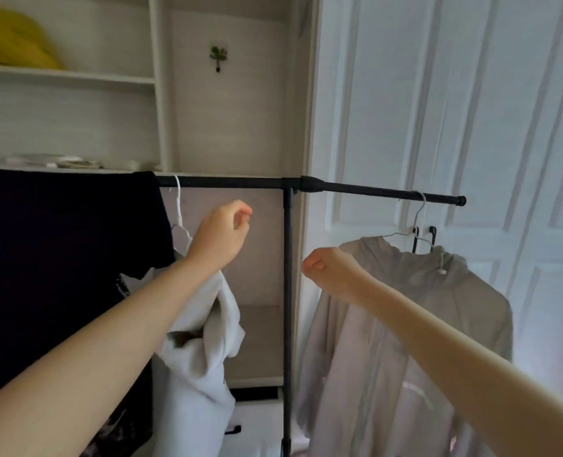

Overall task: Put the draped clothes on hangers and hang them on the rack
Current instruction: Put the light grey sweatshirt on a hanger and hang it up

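Observation:
A black rack rail [234,182] runs across at chest height. Over its left end lies a black garment [59,258], draped with no hanger. Beside it a pale grey hoodie [201,357] hangs from a white hanger [178,206] hooked on the rail. My left hand [219,237] is raised in front of that hanger's shoulder, fingers curled against the thumb and holding nothing. My right hand [326,267] hovers as a loose fist to the right of the rack's upright post [287,291], also holding nothing. Behind it a beige hoodie [438,308] hangs on a second white hanger [418,216] near the rail's right end.
Pale shelving [65,75] stands behind the rack, with a yellow bundle [13,37] on the top shelf. A white panelled door [471,110] fills the right side. Two black hooks [431,235] stick out behind the beige hoodie.

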A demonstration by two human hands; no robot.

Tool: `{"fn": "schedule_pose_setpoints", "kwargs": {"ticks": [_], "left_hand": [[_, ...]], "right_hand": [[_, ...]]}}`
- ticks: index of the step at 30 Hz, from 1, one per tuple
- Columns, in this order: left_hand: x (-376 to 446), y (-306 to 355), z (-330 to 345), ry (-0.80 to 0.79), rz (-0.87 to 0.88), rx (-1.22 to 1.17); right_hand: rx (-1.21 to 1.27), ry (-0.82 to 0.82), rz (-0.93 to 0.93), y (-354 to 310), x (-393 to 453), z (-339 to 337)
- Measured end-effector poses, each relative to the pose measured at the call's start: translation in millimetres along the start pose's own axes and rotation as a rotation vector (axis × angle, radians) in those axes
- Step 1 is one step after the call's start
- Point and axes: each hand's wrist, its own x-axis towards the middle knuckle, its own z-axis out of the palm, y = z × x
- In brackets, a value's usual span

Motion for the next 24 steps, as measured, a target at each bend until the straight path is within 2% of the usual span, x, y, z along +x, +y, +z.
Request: {"fn": "schedule_pose_setpoints", "kwargs": {"ticks": [2, 8, 12, 17, 20, 24], "left_hand": [[-4.7, -17.8, -23.7, 0.078, -0.01, 0.0], [-8.5, -91.0, -57.7, 0.121, -0.082, -0.029], [-3.0, -123.6, -57.2, 0.029, -0.165, -0.088], [8.3, -145.9, -49.1, -0.133, -0.166, -0.103], [14.9, -155.5, -45.7, -0.19, -0.108, -0.044], [21.6, -161.4, -43.9, -0.143, 0.016, 0.075]], "right_hand": [[0.01, -0.022, -0.023, -21.7, 5.7, 13.5], [0.001, -0.041, -0.09, -78.9, 26.0, 46.3], [0.032, -0.048, -0.039, -107.7, 43.6, 66.3], [0.105, -0.055, 0.06, -138.5, 69.0, 98.3], [0.088, -0.002, 0.084, -151.0, 79.8, 115.4], [-0.098, 0.039, 0.057, -161.9, 83.7, 127.9]]}}
